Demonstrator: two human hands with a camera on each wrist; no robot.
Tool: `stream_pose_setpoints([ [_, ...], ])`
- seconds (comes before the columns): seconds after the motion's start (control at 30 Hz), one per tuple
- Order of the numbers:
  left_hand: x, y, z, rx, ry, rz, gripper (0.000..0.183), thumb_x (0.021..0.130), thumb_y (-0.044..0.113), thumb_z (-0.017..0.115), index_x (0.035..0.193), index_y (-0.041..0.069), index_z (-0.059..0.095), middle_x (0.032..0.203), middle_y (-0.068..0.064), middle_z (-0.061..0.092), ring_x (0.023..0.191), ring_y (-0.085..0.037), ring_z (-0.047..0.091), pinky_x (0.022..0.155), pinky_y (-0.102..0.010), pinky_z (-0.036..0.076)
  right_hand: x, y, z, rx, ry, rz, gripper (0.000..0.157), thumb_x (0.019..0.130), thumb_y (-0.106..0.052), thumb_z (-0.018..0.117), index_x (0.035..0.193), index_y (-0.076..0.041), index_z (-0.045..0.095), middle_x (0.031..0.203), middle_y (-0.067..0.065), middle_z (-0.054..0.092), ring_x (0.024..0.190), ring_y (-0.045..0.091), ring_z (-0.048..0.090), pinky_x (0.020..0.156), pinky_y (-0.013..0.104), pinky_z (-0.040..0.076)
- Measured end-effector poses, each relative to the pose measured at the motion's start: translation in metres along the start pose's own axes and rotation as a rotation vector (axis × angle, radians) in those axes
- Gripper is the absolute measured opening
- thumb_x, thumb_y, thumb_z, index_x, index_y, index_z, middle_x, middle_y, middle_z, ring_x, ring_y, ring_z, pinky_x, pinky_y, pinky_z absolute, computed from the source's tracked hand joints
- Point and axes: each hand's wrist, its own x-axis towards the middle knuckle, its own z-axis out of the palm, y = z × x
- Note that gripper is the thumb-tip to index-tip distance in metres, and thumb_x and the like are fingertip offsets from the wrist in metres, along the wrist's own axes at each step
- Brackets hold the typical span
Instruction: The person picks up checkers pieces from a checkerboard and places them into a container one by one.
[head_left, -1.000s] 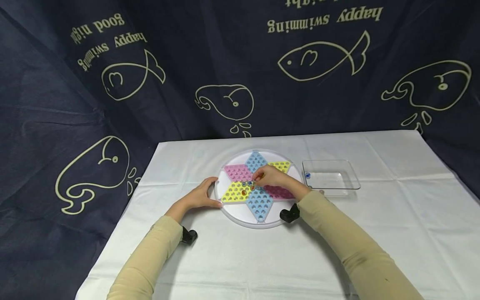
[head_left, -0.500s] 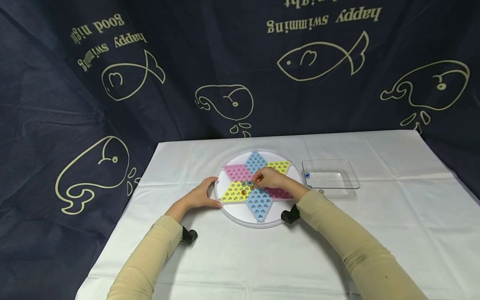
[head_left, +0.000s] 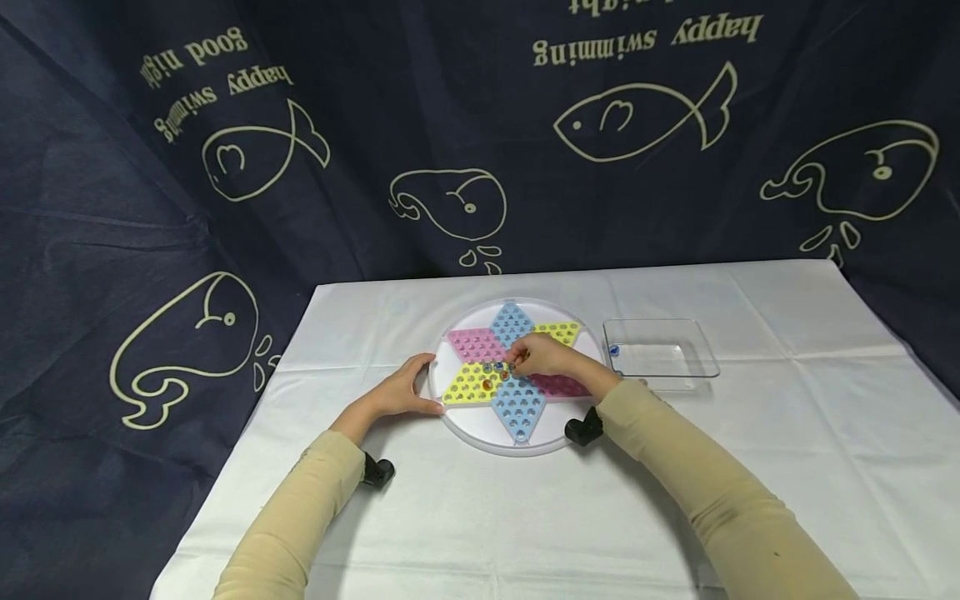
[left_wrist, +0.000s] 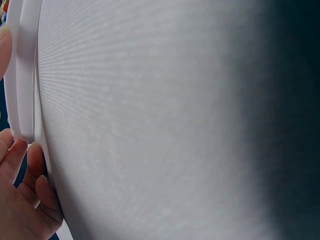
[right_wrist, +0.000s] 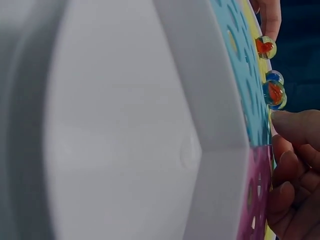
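Observation:
A round white Chinese checkers board [head_left: 480, 442] carries a six-pointed star of pink, yellow and blue holes. My left hand [head_left: 397, 393] touches its left rim, thumb and fingers spread apart; the left wrist view shows fingertips right at the white edge. Over the star's middle, my right hand [head_left: 543, 354] has curled fingers and pinches a small marble, mostly hidden by them. Several glass marbles sit in holes beside the fingertips, including an orange marble [head_left: 488, 385] and a blue marble [head_left: 499, 367]. In the right wrist view, the thumb lies just below an orange-and-blue marble [right_wrist: 275, 94].
Right of the board stands a clear rectangular container [head_left: 675, 377] with a blue marble [head_left: 615, 351] at its left side. A white cloth [head_left: 450, 525] covers the table. Behind hangs a dark blue curtain [head_left: 450, 100] with fish drawings.
My right hand stays over the star's middle, its fingertips shifting very slightly to the right. The left hand keeps its place at the rim.

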Motion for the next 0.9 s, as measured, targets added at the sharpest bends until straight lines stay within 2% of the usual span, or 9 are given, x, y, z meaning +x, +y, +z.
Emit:
stream_pose_setpoints([
  [0.33,-0.001,0.002,0.0,0.001,-0.003,-0.003,0.099,0.069,0.034,0.08,0.143,0.004,0.021,0.148,-0.019,0.018,0.137,-0.035,0.017,0.111,-0.048,0.018,-0.004,0.003,-0.009,0.008,0.003,-0.02,0.016,0.074,0.0,0.065,0.09,0.003,0.065,0.074,0.003,0.057,0.066,0.008,0.048,0.058,0.017,0.042],
  [0.9,-0.002,0.004,-0.001,0.012,0.002,0.003,0.098,0.069,0.032,0.079,0.142,0.003,0.022,0.148,-0.02,0.019,0.137,-0.035,0.018,0.111,-0.047,0.018,-0.02,0.009,-0.031,0.026,0.034,0.006,0.017,0.077,0.001,0.061,0.093,0.004,0.063,0.078,0.004,0.057,0.067,0.011,0.046,0.059,0.02,0.041],
])
